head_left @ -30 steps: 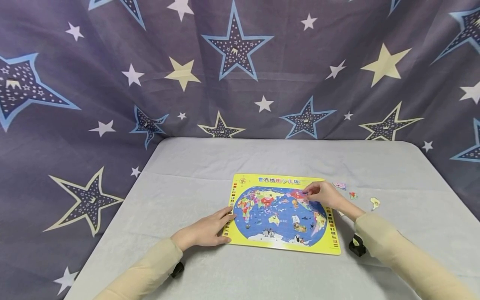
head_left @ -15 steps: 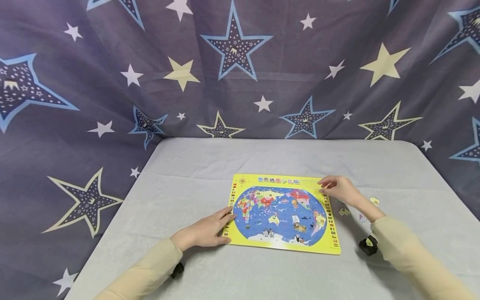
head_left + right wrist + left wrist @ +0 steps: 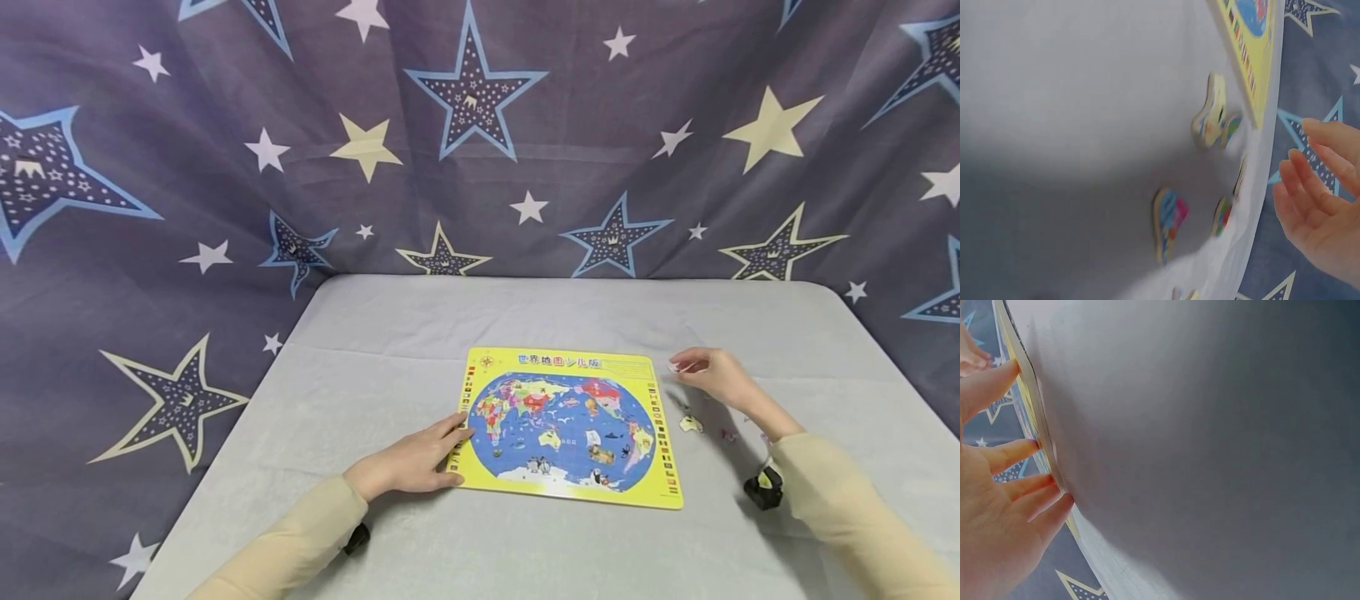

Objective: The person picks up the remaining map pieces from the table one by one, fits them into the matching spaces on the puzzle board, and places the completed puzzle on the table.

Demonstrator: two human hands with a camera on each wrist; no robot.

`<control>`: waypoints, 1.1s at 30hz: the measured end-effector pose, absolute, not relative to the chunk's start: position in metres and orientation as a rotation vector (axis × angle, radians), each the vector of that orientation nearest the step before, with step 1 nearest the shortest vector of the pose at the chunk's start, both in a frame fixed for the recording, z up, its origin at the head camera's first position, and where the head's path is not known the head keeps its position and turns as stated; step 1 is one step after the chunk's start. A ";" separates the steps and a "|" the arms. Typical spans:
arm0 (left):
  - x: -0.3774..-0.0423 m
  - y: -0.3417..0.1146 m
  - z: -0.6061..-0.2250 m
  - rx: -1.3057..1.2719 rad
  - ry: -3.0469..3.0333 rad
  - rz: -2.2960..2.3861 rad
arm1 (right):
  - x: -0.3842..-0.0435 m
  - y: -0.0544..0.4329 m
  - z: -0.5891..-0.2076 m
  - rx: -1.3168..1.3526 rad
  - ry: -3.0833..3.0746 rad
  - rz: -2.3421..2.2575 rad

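on the grey cloth-covered table (image 3: 375,333) lies a flat, yellow-bordered world-map board (image 3: 570,458), 世界地图少儿版 printed along its far edge, long axis left to right. the left hand's (image 3: 408,460) spread fingers touch its left edge; the right hand (image 3: 716,380), thumb and fingers apart, is at a small pale flat piece (image 3: 672,367).

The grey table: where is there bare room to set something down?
Bare cloth shows between the map board and the starry curtain, and left of the left hand. It's crowded right of the board, where loose pieces lie near the right hand.
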State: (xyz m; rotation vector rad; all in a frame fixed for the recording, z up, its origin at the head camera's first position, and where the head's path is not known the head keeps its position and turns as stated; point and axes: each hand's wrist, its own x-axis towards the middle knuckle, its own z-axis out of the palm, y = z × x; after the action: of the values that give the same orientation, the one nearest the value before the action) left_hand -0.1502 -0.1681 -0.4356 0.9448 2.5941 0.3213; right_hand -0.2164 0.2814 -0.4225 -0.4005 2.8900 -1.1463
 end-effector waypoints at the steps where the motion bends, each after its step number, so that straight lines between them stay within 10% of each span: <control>1: -0.150 -0.168 -0.436 0.946 2.593 0.322 | -0.217 0.284 -0.423 -0.389 2.892 -1.142; 33: -0.151 -0.168 -0.437 0.948 2.599 0.308 | -0.236 0.308 -0.441 -0.231 2.777 -1.098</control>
State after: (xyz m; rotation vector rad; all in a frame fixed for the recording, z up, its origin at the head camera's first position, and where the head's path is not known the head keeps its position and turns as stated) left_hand -0.1509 -0.1678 -0.4371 0.9484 2.5991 0.3076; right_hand -0.2360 0.3076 -0.4409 -0.2313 2.7774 -1.0976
